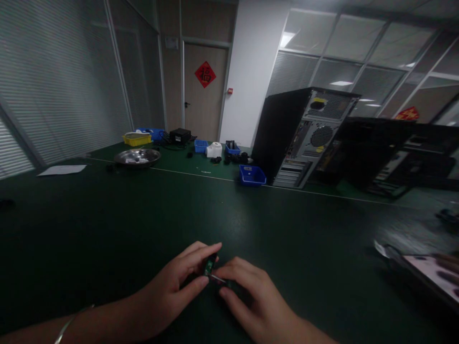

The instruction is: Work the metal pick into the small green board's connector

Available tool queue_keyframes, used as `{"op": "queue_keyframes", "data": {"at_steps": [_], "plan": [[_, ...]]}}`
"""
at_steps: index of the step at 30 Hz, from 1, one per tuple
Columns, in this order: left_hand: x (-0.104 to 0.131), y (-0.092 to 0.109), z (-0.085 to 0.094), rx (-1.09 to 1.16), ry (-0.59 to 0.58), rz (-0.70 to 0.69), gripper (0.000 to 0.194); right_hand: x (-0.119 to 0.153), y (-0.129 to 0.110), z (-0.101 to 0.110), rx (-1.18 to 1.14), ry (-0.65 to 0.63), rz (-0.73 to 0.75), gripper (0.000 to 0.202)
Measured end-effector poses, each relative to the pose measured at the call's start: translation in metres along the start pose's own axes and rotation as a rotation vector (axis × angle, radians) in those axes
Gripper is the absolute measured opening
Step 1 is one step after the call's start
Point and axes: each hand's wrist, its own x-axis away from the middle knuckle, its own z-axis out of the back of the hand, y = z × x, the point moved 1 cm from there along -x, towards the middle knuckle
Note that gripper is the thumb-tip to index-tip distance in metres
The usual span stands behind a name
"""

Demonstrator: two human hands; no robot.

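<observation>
A small green circuit board [210, 265], with a dark part at its upper end, is pinched between the thumb and fingers of my left hand [179, 279]. My right hand [251, 291] is closed around a thin metal-tipped tool [218, 279], whose dark rear part is mostly lost in shadow and fingers. The metal tip meets the board's lower end, or comes very near it; I cannot tell which. Both hands are low over the dark green tabletop [161, 210], close to its near side.
A blue bin [252, 176] stands before a black computer tower [287, 138]. Farther left are a metal bowl [137, 157], a yellow basket [137, 139] and a paper sheet [61, 170]. At right, a blurred hand [448, 267] lies over a light-coloured screen [426, 270].
</observation>
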Motion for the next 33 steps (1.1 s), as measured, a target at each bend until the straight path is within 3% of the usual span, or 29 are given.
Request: {"op": "queue_keyframes", "data": {"at_steps": [5, 15, 25, 33], "plan": [[-0.002, 0.006, 0.000, -0.119, 0.001, -0.072, 0.053, 0.001, 0.000, -0.001, 0.008, -0.006, -0.007, 0.025], [-0.004, 0.001, 0.001, -0.188, 0.061, 0.010, 0.046, 0.001, 0.000, 0.001, 0.019, 0.002, 0.008, 0.032], [0.007, 0.004, -0.003, -0.324, -0.130, -0.165, 0.066, -0.001, 0.000, 0.000, 0.013, 0.045, 0.038, 0.028], [0.005, 0.008, -0.002, -0.410, -0.099, -0.010, 0.036, 0.001, -0.001, 0.002, 0.055, 0.068, -0.034, 0.032]]}}
